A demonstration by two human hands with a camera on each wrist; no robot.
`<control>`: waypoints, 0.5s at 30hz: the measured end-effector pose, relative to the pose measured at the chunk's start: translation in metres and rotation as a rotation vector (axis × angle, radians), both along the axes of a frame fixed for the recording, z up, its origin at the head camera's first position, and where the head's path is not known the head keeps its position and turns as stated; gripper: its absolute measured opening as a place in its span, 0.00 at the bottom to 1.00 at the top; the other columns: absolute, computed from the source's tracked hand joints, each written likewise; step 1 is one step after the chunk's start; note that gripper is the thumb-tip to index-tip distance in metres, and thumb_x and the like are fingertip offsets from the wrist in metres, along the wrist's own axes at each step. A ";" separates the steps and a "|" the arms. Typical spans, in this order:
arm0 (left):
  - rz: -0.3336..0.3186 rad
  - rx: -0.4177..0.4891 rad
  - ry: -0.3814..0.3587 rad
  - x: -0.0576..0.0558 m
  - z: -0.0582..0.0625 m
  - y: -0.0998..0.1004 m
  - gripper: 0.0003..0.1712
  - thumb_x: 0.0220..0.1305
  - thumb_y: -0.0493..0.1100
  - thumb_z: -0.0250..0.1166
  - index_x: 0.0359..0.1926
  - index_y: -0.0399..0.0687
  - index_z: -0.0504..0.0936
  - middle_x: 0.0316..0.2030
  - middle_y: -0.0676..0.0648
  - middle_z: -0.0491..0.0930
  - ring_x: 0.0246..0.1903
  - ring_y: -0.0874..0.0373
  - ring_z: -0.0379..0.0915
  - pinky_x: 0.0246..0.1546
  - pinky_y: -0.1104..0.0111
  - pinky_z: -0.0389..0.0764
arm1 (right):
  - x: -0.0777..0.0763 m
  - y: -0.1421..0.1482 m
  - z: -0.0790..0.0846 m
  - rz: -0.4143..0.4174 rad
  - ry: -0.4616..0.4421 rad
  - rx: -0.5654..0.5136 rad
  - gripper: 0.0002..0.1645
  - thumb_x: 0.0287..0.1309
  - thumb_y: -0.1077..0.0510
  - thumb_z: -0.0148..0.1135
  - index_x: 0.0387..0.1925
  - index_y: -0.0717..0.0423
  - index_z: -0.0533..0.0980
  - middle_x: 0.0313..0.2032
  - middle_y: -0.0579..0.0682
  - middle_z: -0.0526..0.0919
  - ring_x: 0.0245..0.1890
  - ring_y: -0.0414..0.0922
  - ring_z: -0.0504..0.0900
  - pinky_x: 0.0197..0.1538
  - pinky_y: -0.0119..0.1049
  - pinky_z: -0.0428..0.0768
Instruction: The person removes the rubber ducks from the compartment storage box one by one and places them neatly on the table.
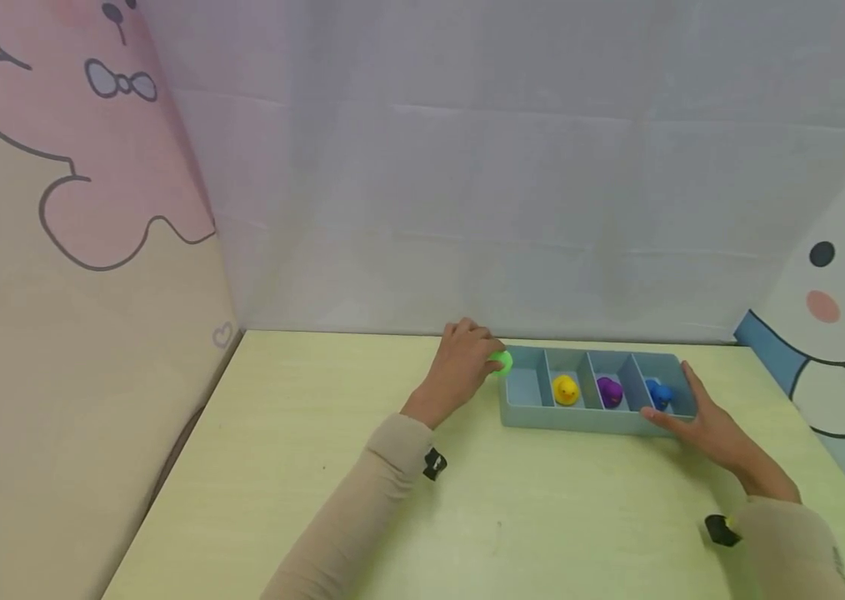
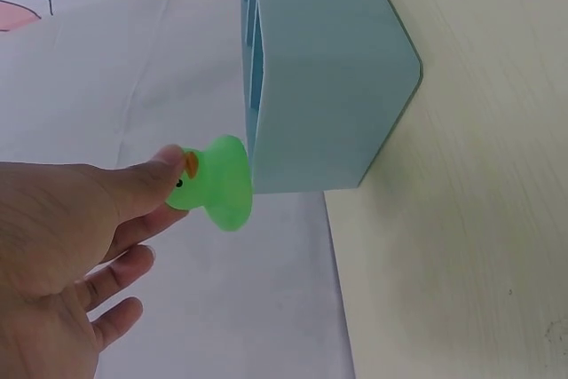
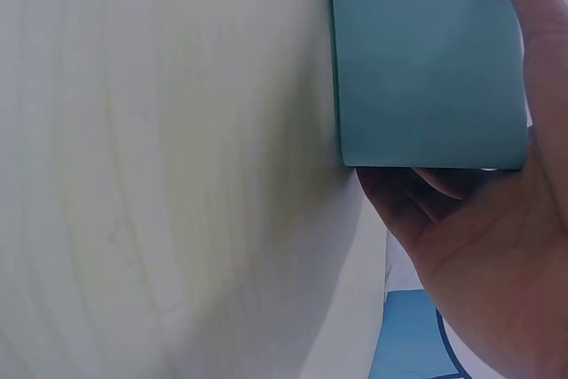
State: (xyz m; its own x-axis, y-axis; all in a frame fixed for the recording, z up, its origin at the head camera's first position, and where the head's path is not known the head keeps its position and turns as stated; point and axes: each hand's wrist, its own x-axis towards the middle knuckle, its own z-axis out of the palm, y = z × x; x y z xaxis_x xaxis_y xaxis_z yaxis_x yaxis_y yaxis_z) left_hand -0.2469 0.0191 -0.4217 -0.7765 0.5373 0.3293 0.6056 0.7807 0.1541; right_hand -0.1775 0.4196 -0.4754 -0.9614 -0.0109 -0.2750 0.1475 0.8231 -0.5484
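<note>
A green toy duck point(image 2: 229, 184) with an orange beak is pinched between the thumb and forefinger of my left hand point(image 1: 462, 367). It is held up at the left end of a blue-grey box point(image 1: 580, 419) with a row of compartments. In the left wrist view the remaining fingers of the left hand point(image 2: 62, 255) are loosely bent. My right hand point(image 1: 715, 429) grips the box's right end, its thumb over the front rim. Inside the box sit a yellow duck point(image 1: 566, 390), a purple duck point(image 1: 609, 392) and a blue duck point(image 1: 660, 395), each in its own compartment; the leftmost compartment holds none.
The box stands on a pale yellow table point(image 1: 392, 517), near its back edge. A whitish curtain point(image 1: 467, 208) hangs behind. Cartoon-printed panels flank the table, a pink figure point(image 1: 70, 117) on the left one. Black wrist devices point(image 1: 433, 463) show at both sleeves.
</note>
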 end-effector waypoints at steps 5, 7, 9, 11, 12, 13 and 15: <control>0.037 0.002 -0.014 0.000 -0.005 -0.006 0.16 0.66 0.52 0.68 0.52 0.59 0.88 0.48 0.56 0.88 0.51 0.55 0.73 0.54 0.59 0.69 | -0.001 0.000 0.001 -0.007 -0.002 0.001 0.71 0.66 0.28 0.55 0.76 0.46 0.13 0.75 0.82 0.33 0.68 0.87 0.49 0.60 0.81 0.59; 0.047 0.009 -0.029 0.001 -0.009 -0.008 0.16 0.65 0.52 0.69 0.52 0.58 0.88 0.47 0.55 0.88 0.50 0.54 0.73 0.53 0.59 0.69 | -0.001 0.000 0.000 -0.006 0.000 0.000 0.71 0.66 0.28 0.55 0.76 0.45 0.13 0.75 0.82 0.33 0.68 0.87 0.49 0.60 0.81 0.59; 0.056 0.010 -0.042 0.001 -0.013 -0.010 0.15 0.64 0.52 0.69 0.51 0.57 0.88 0.46 0.55 0.88 0.50 0.54 0.73 0.53 0.59 0.68 | -0.001 0.000 -0.001 -0.004 0.004 -0.003 0.70 0.66 0.28 0.55 0.76 0.44 0.13 0.75 0.81 0.32 0.68 0.87 0.49 0.60 0.81 0.59; 0.063 0.009 -0.049 0.001 -0.018 -0.012 0.15 0.64 0.51 0.70 0.50 0.57 0.89 0.45 0.54 0.88 0.49 0.54 0.73 0.53 0.59 0.68 | -0.001 0.001 -0.002 -0.001 0.012 -0.004 0.70 0.66 0.28 0.55 0.76 0.44 0.13 0.75 0.81 0.32 0.69 0.86 0.49 0.60 0.81 0.59; 0.068 0.003 -0.047 0.001 -0.020 -0.013 0.15 0.64 0.52 0.70 0.50 0.57 0.89 0.45 0.55 0.88 0.49 0.55 0.73 0.53 0.59 0.68 | -0.001 0.001 -0.002 -0.001 0.014 -0.004 0.70 0.66 0.28 0.56 0.76 0.44 0.13 0.75 0.81 0.32 0.69 0.86 0.49 0.60 0.81 0.59; 0.073 -0.001 -0.048 0.000 -0.023 -0.014 0.15 0.63 0.52 0.70 0.50 0.58 0.89 0.45 0.55 0.88 0.49 0.55 0.73 0.53 0.59 0.68 | -0.001 0.002 -0.003 -0.001 0.015 -0.002 0.70 0.66 0.28 0.56 0.76 0.44 0.13 0.75 0.81 0.33 0.69 0.86 0.50 0.60 0.81 0.59; 0.082 -0.002 -0.064 0.000 -0.028 -0.016 0.15 0.63 0.52 0.70 0.49 0.58 0.89 0.45 0.55 0.88 0.49 0.55 0.73 0.53 0.59 0.68 | -0.002 0.002 -0.004 -0.001 0.019 0.003 0.70 0.66 0.28 0.56 0.76 0.44 0.13 0.75 0.81 0.33 0.68 0.86 0.50 0.60 0.81 0.59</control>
State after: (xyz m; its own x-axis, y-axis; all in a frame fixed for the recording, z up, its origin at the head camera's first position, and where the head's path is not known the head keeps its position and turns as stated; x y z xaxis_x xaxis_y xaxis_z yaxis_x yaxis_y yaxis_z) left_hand -0.2470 0.0029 -0.4496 -0.8371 0.4718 0.2769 0.5288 0.8275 0.1887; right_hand -0.1793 0.4218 -0.4794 -0.9665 -0.0095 -0.2564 0.1375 0.8245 -0.5490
